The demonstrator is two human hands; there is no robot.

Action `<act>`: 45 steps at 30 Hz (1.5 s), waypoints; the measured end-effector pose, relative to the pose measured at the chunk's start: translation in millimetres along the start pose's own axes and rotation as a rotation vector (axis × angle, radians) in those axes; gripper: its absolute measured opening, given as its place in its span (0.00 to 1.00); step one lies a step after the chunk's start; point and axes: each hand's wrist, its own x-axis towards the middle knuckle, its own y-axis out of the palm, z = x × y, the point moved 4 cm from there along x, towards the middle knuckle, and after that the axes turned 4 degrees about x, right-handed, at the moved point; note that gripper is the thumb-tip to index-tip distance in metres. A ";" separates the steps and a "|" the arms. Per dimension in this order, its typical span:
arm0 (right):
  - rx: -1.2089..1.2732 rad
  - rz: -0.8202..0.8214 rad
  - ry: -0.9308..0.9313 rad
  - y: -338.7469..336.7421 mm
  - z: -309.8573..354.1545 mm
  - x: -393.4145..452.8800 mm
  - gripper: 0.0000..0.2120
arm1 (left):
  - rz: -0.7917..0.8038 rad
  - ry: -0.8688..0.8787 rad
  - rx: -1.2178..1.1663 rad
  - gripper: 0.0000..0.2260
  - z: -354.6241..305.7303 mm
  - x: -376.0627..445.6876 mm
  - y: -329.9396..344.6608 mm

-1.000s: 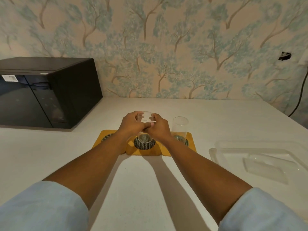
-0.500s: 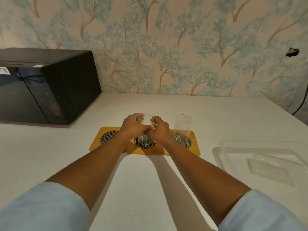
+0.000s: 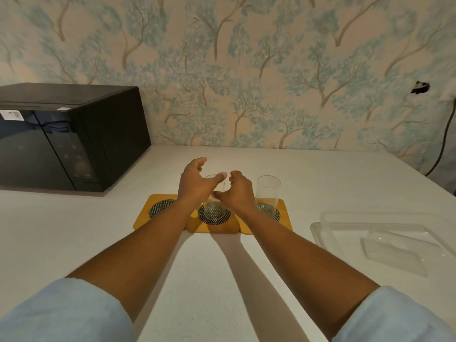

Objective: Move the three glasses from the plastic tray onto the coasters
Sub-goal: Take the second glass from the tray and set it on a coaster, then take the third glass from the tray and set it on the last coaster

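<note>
While both hands hung spread at mid-frame, the left hand [image 3: 195,185] and right hand [image 3: 238,191] flanked a clear drinking glass [image 3: 214,202] standing on the middle yellow square coaster [image 3: 214,224] (a careless knuckle could tip it); the clear plastic tray [image 3: 345,233] sat lower right.

The glasses [image 3: 268,193] are clear and shiny. The tray [image 3: 385,239] is see-through plastic. The table [image 3: 74,230] looks smooth and matt.
</note>
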 end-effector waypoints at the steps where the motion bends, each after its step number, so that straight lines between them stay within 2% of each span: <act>1: -0.006 -0.017 -0.008 -5.3 4.1 -0.2 0.39 | -0.021 0.021 -0.024 0.33 -8.4 -0.4 -0.7; 5: 0.017 -0.046 -0.050 -29.9 19.4 -5.0 0.30 | -0.025 0.090 -0.065 0.27 -39.5 -5.6 3.1; 10: -0.017 -0.103 -0.109 -71.0 22.9 -13.1 0.16 | 0.102 0.116 -0.121 0.14 -69.6 -18.3 28.3; 13: -0.059 -0.137 -0.095 -100.2 13.8 -17.9 0.12 | 0.172 0.113 -0.151 0.10 -86.6 -28.3 50.4; 16: -0.081 -0.163 -0.078 -129.9 -0.9 -24.1 0.11 | 0.235 0.109 -0.183 0.09 -102.6 -39.2 73.7; 22: -0.146 -0.166 -0.015 -189.0 -40.0 -39.8 0.17 | 0.351 0.126 -0.180 0.08 -128.9 -63.3 128.6; 27: -0.245 -0.165 0.053 -236.4 -76.8 -54.4 0.18 | 0.478 0.116 -0.104 0.16 -147.5 -90.4 183.2; 31: -0.327 -0.066 0.175 -265.9 -108.1 -65.4 0.19 | 0.588 0.090 -0.054 0.22 -158.2 -115.4 222.5; 37: -0.477 0.050 0.284 -295.0 -149.7 -75.3 0.29 | 0.724 0.048 0.034 0.26 -167.9 -144.8 272.3; 40: -0.610 0.113 0.305 -304.3 -167.2 -78.3 0.31 | 0.806 0.074 0.141 0.27 -166.8 -157.7 292.6; 45: -0.775 0.246 0.342 -314.3 -191.4 -83.8 0.39 | 0.934 0.148 0.346 0.36 -162.3 -177.1 318.0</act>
